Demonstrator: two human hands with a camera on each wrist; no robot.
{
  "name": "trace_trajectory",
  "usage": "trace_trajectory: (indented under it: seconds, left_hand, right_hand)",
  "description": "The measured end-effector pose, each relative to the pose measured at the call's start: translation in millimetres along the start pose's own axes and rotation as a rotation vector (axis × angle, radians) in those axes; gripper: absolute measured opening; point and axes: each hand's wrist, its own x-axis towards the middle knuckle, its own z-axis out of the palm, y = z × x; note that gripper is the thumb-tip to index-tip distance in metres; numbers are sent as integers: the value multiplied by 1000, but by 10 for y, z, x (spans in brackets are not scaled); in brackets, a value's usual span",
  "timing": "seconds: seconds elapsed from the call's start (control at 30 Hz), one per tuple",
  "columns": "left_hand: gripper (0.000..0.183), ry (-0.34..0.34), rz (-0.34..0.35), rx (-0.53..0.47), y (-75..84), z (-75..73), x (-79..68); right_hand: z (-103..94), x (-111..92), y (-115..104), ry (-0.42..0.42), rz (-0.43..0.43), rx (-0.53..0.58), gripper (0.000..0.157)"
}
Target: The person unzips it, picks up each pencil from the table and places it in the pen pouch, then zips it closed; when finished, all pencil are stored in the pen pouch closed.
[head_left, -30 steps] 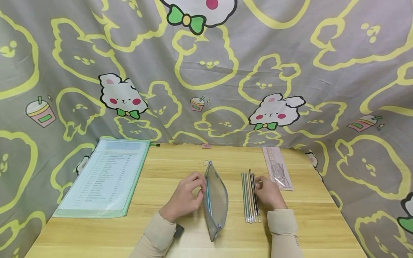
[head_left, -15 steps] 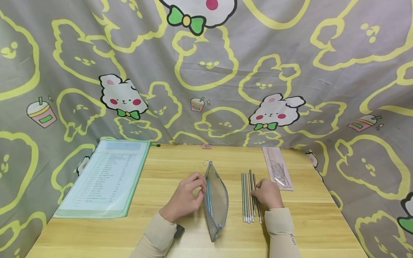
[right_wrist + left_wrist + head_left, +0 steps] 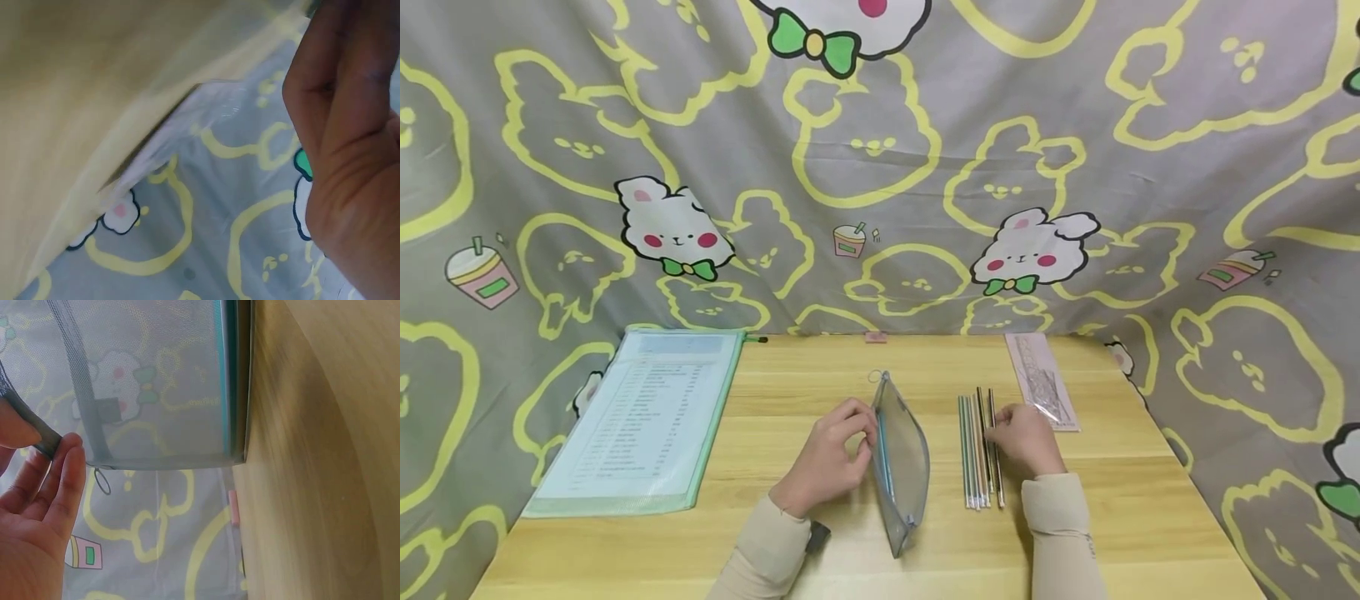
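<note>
Grey cartoon-print fabric [image 3: 917,92] backs a wood-grain table [image 3: 797,375].

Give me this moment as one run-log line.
left hand: pinches pouch edge | right hand: at pencils, grip unclear | pouch: upright, mouth open | pencils: on table

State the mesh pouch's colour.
The mesh pouch is grey; the left wrist view shows it best.

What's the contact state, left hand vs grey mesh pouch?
Touching. The left wrist view shows it plainly: the left hand pinches the grey mesh pouch by its dark edge.
</note>
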Motion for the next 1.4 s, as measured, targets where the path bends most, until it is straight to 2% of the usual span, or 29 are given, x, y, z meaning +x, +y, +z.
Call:
trace_trajectory:
  seconds: [0.2,0.3,0.57,0.77,0.9,1.2,1.4]
  left_hand:
    - [26,-4,-8,-3,-7,-1,5]
    - [26,2,-1,-6,-10,-6,10]
    - [26,13,7,15,-14,-18,13]
    - [27,25,11,23,-15,-10,-1]
    - [26,27,7,22,-13,0,3]
    - [24,13,17,-17,0,16,19]
    - [23,1,28,-31,13,22,21]
  right_hand:
    - [-128,-119,-286,-38,-22,270,40]
    - [-149,-215,-501,-58,-46,388,41]
    - [-30,-473,-1003,-177,-135,510,41]
    - [77,-608,-1165,-271,-184,559,39]
    - [123,-644,-1217,-299,-189,575,38]
    - [207,-668,-1277,-203,-176,507,35]
    - [223,-696,-1315,-132,-180,389,35]
